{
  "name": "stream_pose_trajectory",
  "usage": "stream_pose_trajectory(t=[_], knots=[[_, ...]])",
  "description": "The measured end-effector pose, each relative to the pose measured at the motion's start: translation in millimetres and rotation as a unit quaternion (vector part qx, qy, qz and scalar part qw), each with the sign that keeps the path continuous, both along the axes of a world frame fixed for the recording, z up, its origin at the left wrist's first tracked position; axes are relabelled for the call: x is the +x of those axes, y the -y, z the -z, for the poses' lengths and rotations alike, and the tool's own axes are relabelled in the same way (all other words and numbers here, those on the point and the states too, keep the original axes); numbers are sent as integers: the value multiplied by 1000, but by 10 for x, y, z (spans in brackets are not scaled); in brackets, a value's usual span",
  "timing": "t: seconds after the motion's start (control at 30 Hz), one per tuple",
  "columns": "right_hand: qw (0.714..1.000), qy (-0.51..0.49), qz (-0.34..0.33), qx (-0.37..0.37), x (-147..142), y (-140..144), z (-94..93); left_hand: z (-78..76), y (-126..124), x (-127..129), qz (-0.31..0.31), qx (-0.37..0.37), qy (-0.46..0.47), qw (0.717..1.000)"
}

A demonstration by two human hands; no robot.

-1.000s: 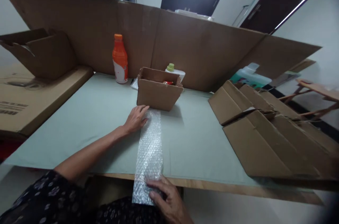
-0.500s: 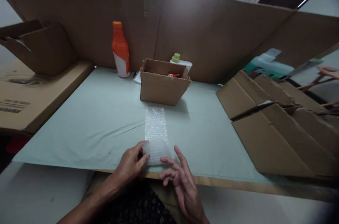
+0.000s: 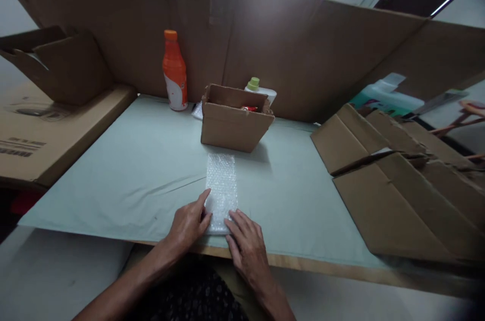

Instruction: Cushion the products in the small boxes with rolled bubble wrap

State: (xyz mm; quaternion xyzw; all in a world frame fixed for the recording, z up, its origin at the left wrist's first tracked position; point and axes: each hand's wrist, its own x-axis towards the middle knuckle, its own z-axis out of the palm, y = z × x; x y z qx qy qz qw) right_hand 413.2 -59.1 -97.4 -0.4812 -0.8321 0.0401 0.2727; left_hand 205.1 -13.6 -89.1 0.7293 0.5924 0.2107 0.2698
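Note:
A strip of clear bubble wrap lies lengthwise on the green cloth, its near end folded close to the table's front edge. My left hand grips the left edge of that near end between thumb and curled fingers, the index finger pointing along the strip. Something small and dark shows by these fingers, too hidden to name. On the other side, my right hand is closed on the right corner, fingertips on top and thumb at the near edge. Beyond the strip stands an open cardboard box with something red inside.
An orange bottle and a white bottle with a green cap stand at the back, before a tall cardboard wall. Several cardboard boxes are at right, near a teal bottle. Another open box rests on a flat carton at left.
The near flap of bubble wrap, raised before, now lies down flat. My right hand has gone from spread fingers to closing on the right corner. My left hand keeps to the left edge.

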Motion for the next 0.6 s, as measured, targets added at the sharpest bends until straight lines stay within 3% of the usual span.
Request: stream_pose_trajectory(t=[0.1, 0.2, 0.27, 0.37, 0.5, 0.6], knots=[[1000, -6, -2, 8, -15, -30, -62, -47, 80, -33, -2, 100, 43, 994], [999, -37, -6, -34, -37, -50, -179, -118, 227, -84, 68, 167, 94, 979], [995, -55, -3, -88, -45, -65, -240, -129, 318, -112, 97, 152, 113, 977], [988, -75, 31, -128, -40, -77, -265, -62, 352, -110, 43, 97, 104, 989], [993, -93, 73, -17, -18, -28, -228, 63, 230, -54, 1, 97, 51, 994], [998, -56, 27, 18, -30, 10, -196, 86, 158, -39, 3, 119, 30, 992]])
